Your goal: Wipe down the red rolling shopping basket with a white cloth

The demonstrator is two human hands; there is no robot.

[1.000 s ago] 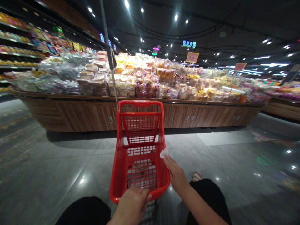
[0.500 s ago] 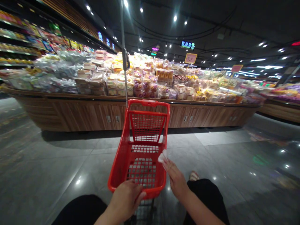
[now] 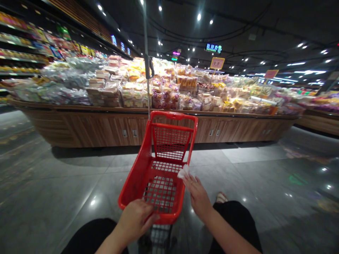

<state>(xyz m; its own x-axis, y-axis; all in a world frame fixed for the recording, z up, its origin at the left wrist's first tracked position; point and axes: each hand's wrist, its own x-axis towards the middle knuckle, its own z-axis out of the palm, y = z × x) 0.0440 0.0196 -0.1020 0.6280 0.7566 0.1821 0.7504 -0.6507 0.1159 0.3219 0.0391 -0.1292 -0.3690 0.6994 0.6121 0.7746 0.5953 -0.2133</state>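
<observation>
A red plastic shopping cart (image 3: pixel 132 176) stands in front of me, its slatted basket holding nothing that I can see. My left hand (image 3: pixel 139 217) is wrapped over the near rim of the basket, fingers curled to the inside. At the right side rim, my right hand (image 3: pixel 197 195) holds a crumpled white tissue (image 3: pixel 183 172) against the red plastic. The tissue sticks out past my fingertips. A thin grey pole (image 3: pixel 146 42) rises from the cart's far left corner.
Beyond the cart runs a long wooden display counter (image 3: pixel 100 128) heaped with packaged foods (image 3: pixel 165 92). A price sign (image 3: pixel 217 63) stands above the goods. Stocked shelves (image 3: pixel 18 53) line the left side. Grey tiled floor (image 3: pixel 76 183) surrounds the cart.
The cart's far end and pole have swung a little to the right in view, while its near end has shifted slightly left with my left hand. My right hand still holds the tissue at the rim.
</observation>
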